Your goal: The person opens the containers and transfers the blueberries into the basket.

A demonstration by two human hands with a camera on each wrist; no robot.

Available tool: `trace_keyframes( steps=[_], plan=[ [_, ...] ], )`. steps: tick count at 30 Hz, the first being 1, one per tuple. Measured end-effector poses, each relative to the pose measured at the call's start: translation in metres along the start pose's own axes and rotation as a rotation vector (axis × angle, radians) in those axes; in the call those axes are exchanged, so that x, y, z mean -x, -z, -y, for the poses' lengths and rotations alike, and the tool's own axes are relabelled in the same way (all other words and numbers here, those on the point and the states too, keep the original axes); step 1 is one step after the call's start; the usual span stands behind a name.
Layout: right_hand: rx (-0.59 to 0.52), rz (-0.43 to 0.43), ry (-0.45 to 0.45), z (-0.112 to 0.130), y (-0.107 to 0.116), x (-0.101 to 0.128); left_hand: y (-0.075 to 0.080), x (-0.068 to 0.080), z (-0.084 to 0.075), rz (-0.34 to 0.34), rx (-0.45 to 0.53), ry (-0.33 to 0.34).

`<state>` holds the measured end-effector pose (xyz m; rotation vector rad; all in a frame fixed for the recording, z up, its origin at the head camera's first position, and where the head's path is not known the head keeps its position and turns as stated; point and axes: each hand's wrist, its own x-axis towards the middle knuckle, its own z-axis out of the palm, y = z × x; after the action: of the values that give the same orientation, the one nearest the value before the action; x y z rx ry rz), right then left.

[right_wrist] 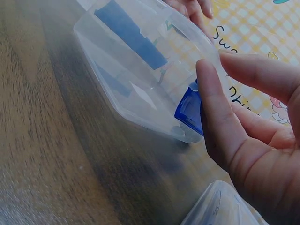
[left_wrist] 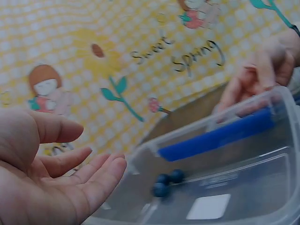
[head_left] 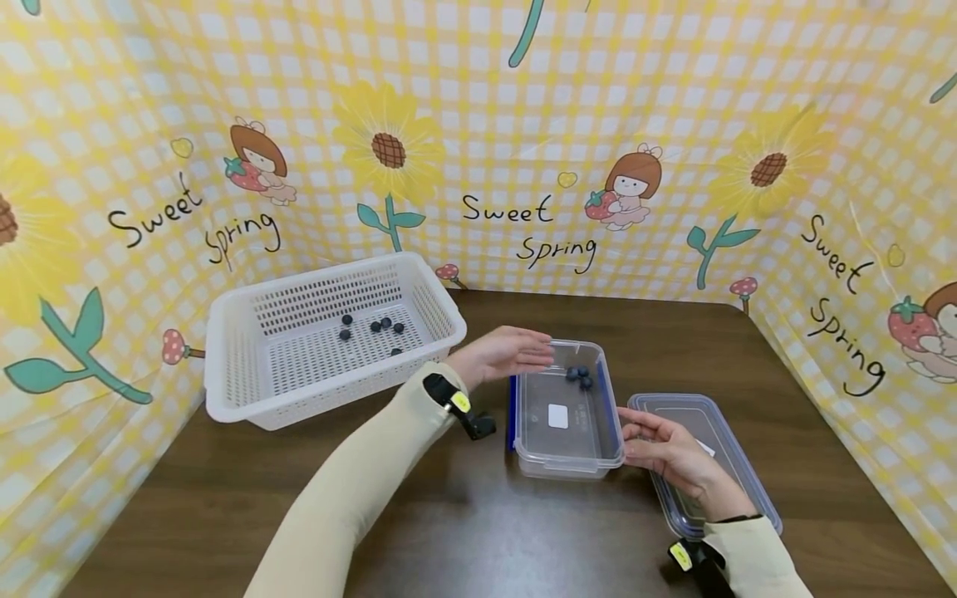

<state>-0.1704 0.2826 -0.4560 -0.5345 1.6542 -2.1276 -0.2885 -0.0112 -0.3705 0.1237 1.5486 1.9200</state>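
Observation:
A clear plastic box (head_left: 566, 448) with blue clips stands on the brown table, with a few blueberries (head_left: 579, 376) in its far end. My left hand (head_left: 507, 353) hovers open over the box's far left corner, palm up and holding nothing (left_wrist: 70, 173). The blueberries (left_wrist: 168, 182) lie just beyond its fingertips. My right hand (head_left: 661, 444) rests open against the box's right side, its thumb (right_wrist: 218, 117) by the blue clip (right_wrist: 190, 110). Under the right wrist lies the box's clear lid (head_left: 710, 432).
A white perforated basket (head_left: 247, 390) sits at the back left with several blueberries (head_left: 374, 327) in it. A yellow checked "Sweet Spring" backdrop (head_left: 523, 124) walls in the table on three sides. Bare tabletop (head_left: 478, 531) lies in front of the box.

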Motion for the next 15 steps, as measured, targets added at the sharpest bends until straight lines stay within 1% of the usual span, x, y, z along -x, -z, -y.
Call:
trace_keyframes(
  steps=[4,5,7,9,10,11,14,15],
  plan=[
    [-0.003,-0.012,0.0,0.001,-0.001,0.0,-0.017,-0.016,0.015,0.005,-0.037,0.046],
    [-0.003,-0.014,0.0,0.002,-0.001,0.0,-0.02,-0.022,0.02,0.001,-0.055,0.054],
    [-0.001,-0.016,0.003,0.002,-0.001,0.0,-0.028,-0.029,0.027,-0.013,-0.116,0.054],
    [0.0,-0.013,0.006,0.002,-0.001,0.0,-0.021,-0.062,0.05,-0.005,-0.143,0.061],
    [-0.001,-0.011,0.008,0.002,-0.001,0.0,-0.015,-0.08,0.062,0.01,-0.146,0.065],
    [-0.001,-0.008,0.01,0.001,-0.001,0.0,-0.011,-0.094,0.072,0.017,-0.149,0.071],
    [-0.006,0.002,0.012,0.001,-0.001,0.0,-0.011,-0.117,0.089,-0.002,-0.125,0.116],
    [-0.006,0.005,0.012,0.0,-0.001,0.001,-0.021,-0.106,0.084,-0.034,-0.129,0.116]
  ],
)
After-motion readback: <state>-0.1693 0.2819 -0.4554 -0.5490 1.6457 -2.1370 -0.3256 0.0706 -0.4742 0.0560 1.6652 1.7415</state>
